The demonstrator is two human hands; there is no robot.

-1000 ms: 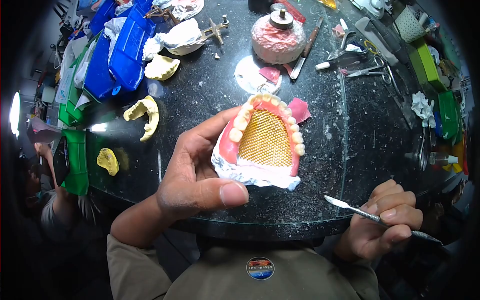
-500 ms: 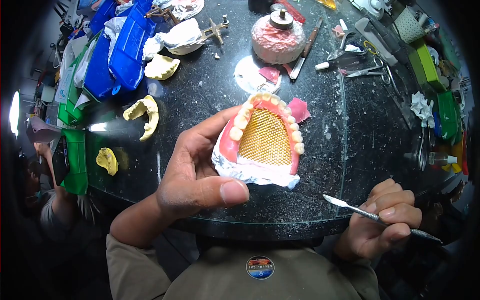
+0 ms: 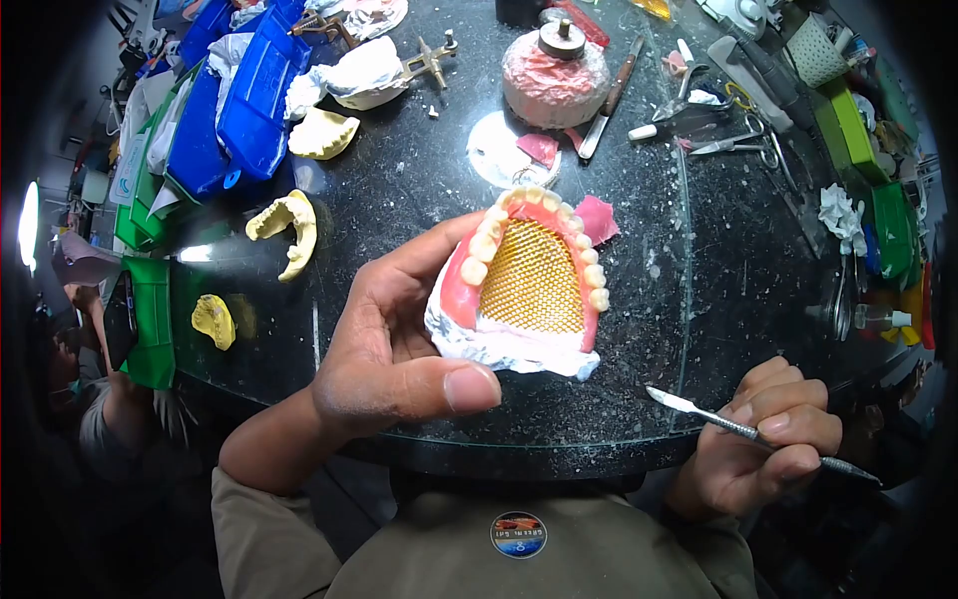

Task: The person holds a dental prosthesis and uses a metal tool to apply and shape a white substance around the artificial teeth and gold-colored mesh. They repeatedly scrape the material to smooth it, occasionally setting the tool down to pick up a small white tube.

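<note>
My left hand (image 3: 394, 339) is closed around a denture model (image 3: 534, 275) above the table's front edge. Cream teeth run round an arch of pink wax, a gold mesh covers the palate, and white plaster shows at the base. To the right, my right hand (image 3: 768, 434) grips a slim metal wax carver (image 3: 733, 427) by its knurled handle. Its blade points left toward the denture model, apart from it. Just behind the model lie a scrap of pink wax (image 3: 598, 220) and a white disc (image 3: 496, 150) with pink pieces on it.
A round pink-and-white flask (image 3: 555, 80) stands at the back beside a wooden-handled knife (image 3: 611, 100). Yellowish plaster casts (image 3: 289, 225) and blue bins (image 3: 254, 100) are on the left. Scissors (image 3: 738, 142) and crumpled tissue (image 3: 843, 218) lie right. Another person's arm (image 3: 105, 329) shows far left.
The denture model in my left hand has shifted and tilted very slightly, a touch to the right. My right hand and the wax carver have hardly moved.
</note>
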